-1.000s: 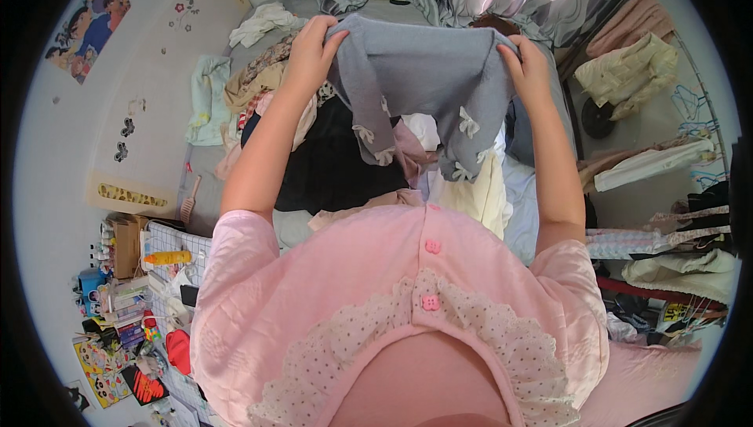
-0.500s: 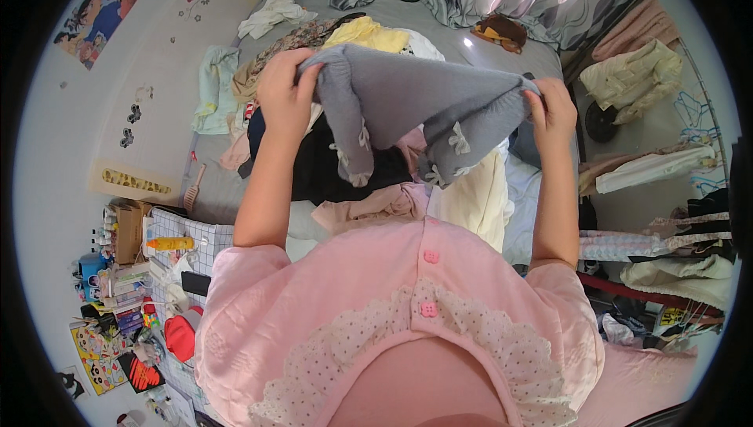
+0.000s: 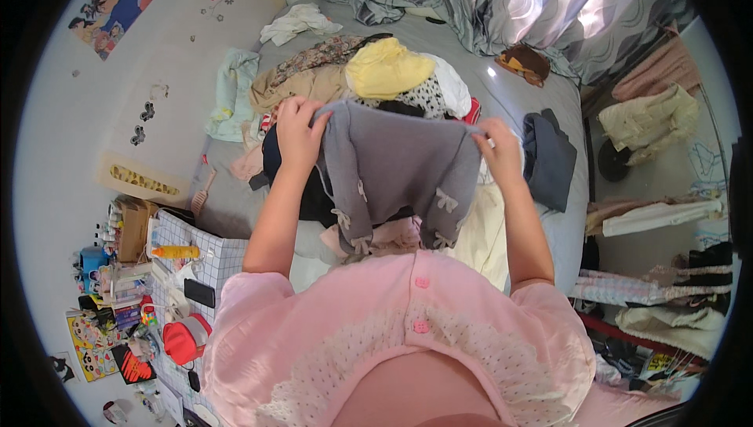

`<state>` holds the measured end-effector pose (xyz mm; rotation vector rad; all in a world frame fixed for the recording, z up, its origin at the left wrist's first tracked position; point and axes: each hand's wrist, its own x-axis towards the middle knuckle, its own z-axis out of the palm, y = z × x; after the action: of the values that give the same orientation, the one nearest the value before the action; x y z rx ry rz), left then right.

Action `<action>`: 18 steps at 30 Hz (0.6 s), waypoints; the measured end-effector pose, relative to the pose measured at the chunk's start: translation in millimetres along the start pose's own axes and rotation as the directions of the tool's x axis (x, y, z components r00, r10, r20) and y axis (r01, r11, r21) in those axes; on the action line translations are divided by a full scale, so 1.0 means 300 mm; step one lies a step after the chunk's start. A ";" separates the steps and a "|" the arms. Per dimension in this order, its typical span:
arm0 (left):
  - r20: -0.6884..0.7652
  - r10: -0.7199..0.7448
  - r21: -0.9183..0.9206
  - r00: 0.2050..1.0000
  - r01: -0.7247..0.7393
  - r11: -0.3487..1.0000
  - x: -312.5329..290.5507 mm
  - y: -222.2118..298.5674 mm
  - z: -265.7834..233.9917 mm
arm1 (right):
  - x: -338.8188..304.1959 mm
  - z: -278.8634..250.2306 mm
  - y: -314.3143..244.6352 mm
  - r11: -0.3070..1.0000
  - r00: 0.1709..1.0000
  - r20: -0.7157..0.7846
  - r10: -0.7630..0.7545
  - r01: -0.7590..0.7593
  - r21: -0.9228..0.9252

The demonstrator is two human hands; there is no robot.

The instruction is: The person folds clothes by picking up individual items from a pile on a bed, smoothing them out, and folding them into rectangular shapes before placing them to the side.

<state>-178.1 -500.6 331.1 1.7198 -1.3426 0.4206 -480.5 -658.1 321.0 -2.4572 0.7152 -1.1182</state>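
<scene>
A grey knit sweater (image 3: 400, 156) with small pale bows on its sleeves hangs stretched between my two hands over the bed. My left hand (image 3: 300, 133) pinches its upper left corner, and my right hand (image 3: 500, 154) pinches the upper right one. Both sleeves droop at the sides toward me. Beneath and behind it lies a heap of clothes, partly hidden: a yellow garment (image 3: 386, 70), a tan one (image 3: 302, 88), a pink one (image 3: 390, 235) and a cream one (image 3: 480, 231). To the right rests a dark grey folded garment (image 3: 549, 162).
A mint garment (image 3: 234, 96) and a white cloth (image 3: 296, 24) lie on the bed's left side; a brown cap-like item (image 3: 524, 65) is at the back right. Left of me, a desk with a checkered cover (image 3: 223, 254) holds a phone (image 3: 199, 293). Clothes hang on the right.
Both hands have come closer together and nearer to my body, lowering the sweater. Its body now hangs straighter, with both sleeves falling down the sides. The yellow garment behind shows more.
</scene>
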 end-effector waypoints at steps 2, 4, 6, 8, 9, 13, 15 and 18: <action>0.031 -0.077 0.081 0.997 0.074 0.994 -0.009 -0.092 0.059 | 0.013 0.114 0.065 1.000 1.000 0.007 0.008 -0.008 -0.030; 0.113 -0.250 0.088 0.962 0.241 0.966 -0.019 -0.171 0.126 | 0.043 0.222 0.132 0.997 1.000 0.012 0.026 -0.025 -0.066; 0.147 -0.344 0.086 0.928 0.334 0.939 -0.005 -0.260 0.205 | 0.091 0.331 0.194 0.988 0.988 0.039 0.149 -0.147 -0.052; 0.158 -0.360 0.094 0.919 0.349 0.932 0.032 -0.383 0.313 | 0.184 0.431 0.260 0.967 0.963 0.081 0.255 -0.252 -0.045; 0.166 -0.376 0.102 0.911 0.364 0.926 0.059 -0.443 0.368 | 0.238 0.485 0.298 0.935 0.927 0.122 0.355 -0.352 -0.044; 0.249 -0.497 -0.206 0.831 0.547 0.811 0.138 -0.631 0.649 | 0.381 0.749 0.528 0.854 0.865 0.109 0.489 -0.501 0.142; 0.258 -0.498 -0.166 0.828 0.545 0.822 0.113 -0.699 0.756 | 0.383 0.879 0.628 0.862 0.881 0.102 0.463 -0.474 0.180; 0.343 -0.572 0.098 0.746 0.577 0.811 0.045 -0.775 0.848 | 0.368 1.017 0.686 0.837 0.832 0.222 0.508 -0.538 0.101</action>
<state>-25.9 -707.6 100.8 2.1564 -0.9586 -0.2748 -245.1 -857.7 92.2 -2.0060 1.1063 -0.6880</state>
